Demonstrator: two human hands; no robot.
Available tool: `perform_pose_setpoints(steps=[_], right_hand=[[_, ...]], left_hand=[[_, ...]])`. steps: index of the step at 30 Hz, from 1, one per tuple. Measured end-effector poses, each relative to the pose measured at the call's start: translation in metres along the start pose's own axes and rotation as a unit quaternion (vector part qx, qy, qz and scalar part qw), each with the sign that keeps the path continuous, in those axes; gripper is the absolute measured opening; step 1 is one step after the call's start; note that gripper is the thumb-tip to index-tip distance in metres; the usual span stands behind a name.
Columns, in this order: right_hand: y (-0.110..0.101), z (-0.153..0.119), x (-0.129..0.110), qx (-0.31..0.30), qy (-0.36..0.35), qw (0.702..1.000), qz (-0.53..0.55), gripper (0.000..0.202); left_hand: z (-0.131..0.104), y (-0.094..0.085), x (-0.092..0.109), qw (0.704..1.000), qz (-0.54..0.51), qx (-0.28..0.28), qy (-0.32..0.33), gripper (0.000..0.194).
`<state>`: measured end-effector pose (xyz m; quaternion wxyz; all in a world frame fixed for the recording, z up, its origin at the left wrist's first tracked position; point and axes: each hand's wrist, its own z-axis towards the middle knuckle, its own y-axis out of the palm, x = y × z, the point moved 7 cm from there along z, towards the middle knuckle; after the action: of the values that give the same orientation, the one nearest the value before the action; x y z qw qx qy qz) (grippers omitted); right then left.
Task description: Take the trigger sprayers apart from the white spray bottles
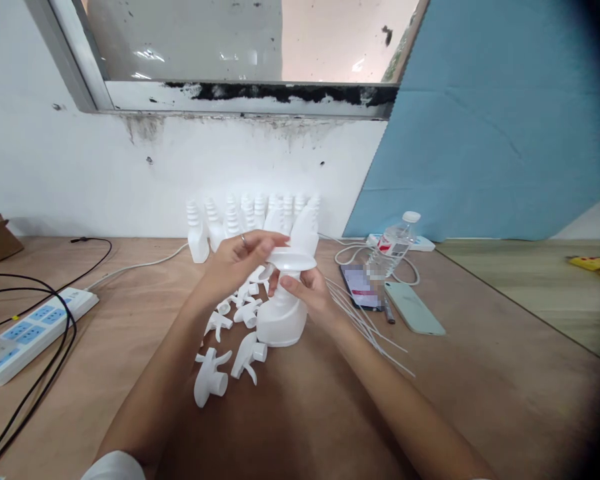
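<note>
A white plastic spray bottle [281, 325] stands upright on the table in front of me, with a white trigger spray head [295, 260] on top of its neck. My right hand [311, 291] is closed around the ribbed neck, just below the head. From the left, my left hand [243, 260], with a ring on one finger, grips the front end of the spray head; some of its fingers are hidden behind. Several loose trigger heads lie left of the bottle, among them a near one [211, 377] and another [249, 357].
Several white bottles [197, 233] stand along the wall. To the right lie thin white tubes [365, 323], a phone [357, 287], a pale green phone [414, 308], a marker [389, 311] and a water bottle [397, 243]. A power strip [45, 327] and black cables [73, 320] are at left.
</note>
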<state>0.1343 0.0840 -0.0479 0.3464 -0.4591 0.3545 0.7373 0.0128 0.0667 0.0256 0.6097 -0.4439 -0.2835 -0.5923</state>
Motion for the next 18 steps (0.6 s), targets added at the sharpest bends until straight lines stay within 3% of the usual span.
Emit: perform_pose_setpoints(steps=[5,8,10,12,15,17,18], right_hand=[[0.003,0.0,-0.005,-0.081,0.091,0.992,0.035,0.04],[0.004,-0.002,-0.012,-0.134,0.108,0.985,-0.007,0.034],[0.004,-0.004,-0.014,-0.156,0.119,0.98,-0.03,0.028],[0.006,-0.006,-0.013,-0.18,0.138,0.974,-0.024,0.025],[0.01,-0.008,-0.013,-0.198,0.154,0.968,-0.004,0.031],[0.01,-0.008,-0.013,-0.181,0.161,0.97,-0.01,0.034],[0.01,-0.008,-0.013,-0.164,0.165,0.972,-0.018,0.033]], left_hand=[[0.003,-0.041,0.009,0.992,-0.001,0.12,0.049,0.053],[-0.001,-0.061,0.012,0.989,0.098,0.111,0.027,0.049],[-0.004,-0.065,0.005,0.975,0.215,0.046,-0.023,0.044],[-0.009,-0.059,-0.014,0.94,0.316,-0.077,-0.104,0.04],[-0.027,-0.05,-0.056,0.832,0.413,-0.251,-0.27,0.037],[-0.032,-0.046,-0.073,0.794,0.433,-0.295,-0.308,0.034],[-0.029,-0.043,-0.076,0.803,0.431,-0.293,-0.291,0.034]])
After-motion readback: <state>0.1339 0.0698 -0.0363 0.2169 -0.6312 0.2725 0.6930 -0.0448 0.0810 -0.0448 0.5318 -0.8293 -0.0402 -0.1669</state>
